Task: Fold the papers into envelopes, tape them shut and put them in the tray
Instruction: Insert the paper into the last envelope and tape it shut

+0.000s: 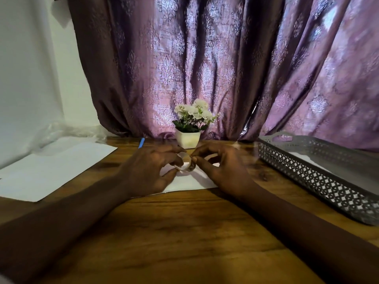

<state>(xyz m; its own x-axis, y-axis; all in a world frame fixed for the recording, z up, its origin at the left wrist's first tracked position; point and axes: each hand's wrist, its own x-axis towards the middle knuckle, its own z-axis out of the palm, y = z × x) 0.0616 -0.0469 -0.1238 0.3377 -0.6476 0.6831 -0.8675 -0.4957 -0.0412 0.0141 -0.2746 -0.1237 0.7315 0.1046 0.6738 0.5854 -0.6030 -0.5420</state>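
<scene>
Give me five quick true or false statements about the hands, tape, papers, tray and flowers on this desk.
1. Both hands, left and right, work a clear tape roll. True.
2. The tray sits on the person's left. False: it is on the right.
3. Loose papers lie on the left. True.
4. The flowers are red. False: they are white, in a white pot.
5. The hands are over bare wood. False: a white paper lies under them.

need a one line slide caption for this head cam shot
Both hands work a clear tape roll over folded paper, tray at right.
</scene>
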